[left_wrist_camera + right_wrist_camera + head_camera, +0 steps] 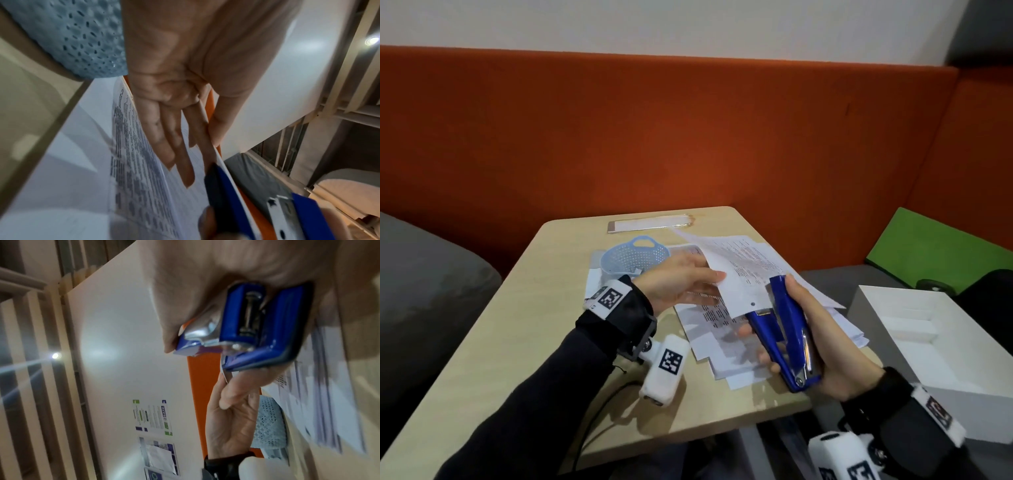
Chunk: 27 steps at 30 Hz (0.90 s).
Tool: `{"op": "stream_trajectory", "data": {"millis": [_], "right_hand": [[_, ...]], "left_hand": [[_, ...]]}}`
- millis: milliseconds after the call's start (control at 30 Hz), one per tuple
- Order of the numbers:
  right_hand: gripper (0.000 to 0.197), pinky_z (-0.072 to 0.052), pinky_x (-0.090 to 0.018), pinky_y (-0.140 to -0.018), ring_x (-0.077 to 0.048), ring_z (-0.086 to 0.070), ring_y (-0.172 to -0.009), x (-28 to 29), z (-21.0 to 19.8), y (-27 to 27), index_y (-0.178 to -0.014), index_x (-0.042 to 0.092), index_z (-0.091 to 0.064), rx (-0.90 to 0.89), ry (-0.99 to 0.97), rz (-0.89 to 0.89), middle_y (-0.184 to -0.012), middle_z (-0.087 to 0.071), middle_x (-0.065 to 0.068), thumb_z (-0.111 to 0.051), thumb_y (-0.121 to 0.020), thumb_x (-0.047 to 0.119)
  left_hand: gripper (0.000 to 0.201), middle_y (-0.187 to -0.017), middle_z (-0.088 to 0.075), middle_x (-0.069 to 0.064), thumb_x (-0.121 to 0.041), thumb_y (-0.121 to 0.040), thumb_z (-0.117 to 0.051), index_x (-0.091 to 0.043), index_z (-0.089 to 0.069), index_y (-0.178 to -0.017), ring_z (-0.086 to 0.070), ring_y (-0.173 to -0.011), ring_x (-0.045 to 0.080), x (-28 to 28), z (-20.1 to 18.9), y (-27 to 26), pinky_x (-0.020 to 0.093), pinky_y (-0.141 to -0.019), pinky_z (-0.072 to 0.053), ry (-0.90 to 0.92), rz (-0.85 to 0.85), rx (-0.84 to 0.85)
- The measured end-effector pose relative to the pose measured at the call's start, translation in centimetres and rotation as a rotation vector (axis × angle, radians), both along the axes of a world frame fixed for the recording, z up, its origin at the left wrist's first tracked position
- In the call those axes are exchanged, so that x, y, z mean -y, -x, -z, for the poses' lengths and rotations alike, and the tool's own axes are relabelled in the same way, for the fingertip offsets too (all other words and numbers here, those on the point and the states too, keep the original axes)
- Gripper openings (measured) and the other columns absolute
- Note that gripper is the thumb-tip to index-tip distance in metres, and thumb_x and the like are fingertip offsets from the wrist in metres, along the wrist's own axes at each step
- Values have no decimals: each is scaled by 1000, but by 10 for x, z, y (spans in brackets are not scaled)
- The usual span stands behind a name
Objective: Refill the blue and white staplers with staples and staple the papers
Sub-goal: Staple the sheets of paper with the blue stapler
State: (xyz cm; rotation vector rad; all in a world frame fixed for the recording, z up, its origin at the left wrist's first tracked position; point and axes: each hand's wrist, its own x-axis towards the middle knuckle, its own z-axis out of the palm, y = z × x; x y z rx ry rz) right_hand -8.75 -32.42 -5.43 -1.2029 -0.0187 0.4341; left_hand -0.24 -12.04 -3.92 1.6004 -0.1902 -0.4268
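My right hand (770, 318) grips the blue stapler (791, 335) above the table's near right corner, thumb on its top arm and fingers under its base. The stapler's mouth points away from me, and the corner of a few printed sheets (736, 274) sits between its jaws. My left hand (709, 286) pinches those sheets by their left edge, thumb above and straight fingers below. The left wrist view shows the fingers (164, 146) flat against the sheets (139, 162) and the stapler (224, 194) just beyond them. No white stapler shows in any view.
More printed papers (722, 339) lie loose on the wooden table (517, 342). A light blue perforated basket (635, 257) stands behind my left hand, and a phone (650, 224) lies at the far edge. An open white box (928, 329) sits to the right.
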Motion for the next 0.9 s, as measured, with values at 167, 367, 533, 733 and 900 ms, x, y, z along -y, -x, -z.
{"op": "stream_trajectory", "data": {"millis": [167, 367, 533, 733, 900], "right_hand": [[62, -59, -35, -50, -31, -72, -66, -5, 8, -10, -96, 13, -80, -27, -99, -59, -105, -71, -27, -43, -83, 62], [59, -59, -34, -55, -27, -70, -61, -6, 18, -16, -87, 5, -80, -35, -47, -47, -93, -72, -25, -49, -83, 55], [50, -55, -28, -47, -24, -65, -52, -9, 19, -19, -77, 13, -82, -9, -42, -10, -84, -73, -21, -49, -84, 51], [44, -60, -30, -54, -27, -71, -63, -13, 27, -20, -92, 8, -79, -24, -38, 5, -102, -72, -27, -56, -81, 44], [47, -58, -28, -51, -27, -69, -60, -12, 29, -21, -102, 2, -70, -20, -66, 24, -93, -71, -26, -56, -81, 42]], "left_hand": [[27, -98, -74, 9, -7, -92, -60, 3, -64, -117, -69, -78, 16, -1, 6, -1, 29, -77, -58, 35, 1, 9], [28, -112, -71, 15, -8, -92, -60, 0, -63, -119, -69, -89, 22, -5, 13, -2, 27, -73, -58, 83, -2, -45], [30, -114, -71, 13, -10, -92, -61, -2, -63, -121, -68, -95, 22, -7, 16, -1, 26, -74, -58, 43, 9, -44], [30, -114, -71, 12, -9, -92, -61, -2, -63, -121, -69, -94, 21, -10, 19, 1, 29, -82, -58, 48, -2, -48], [31, -114, -71, 11, -10, -92, -61, -3, -63, -122, -70, -93, 19, -11, 20, 2, 32, -88, -56, 51, 22, -49]]}}
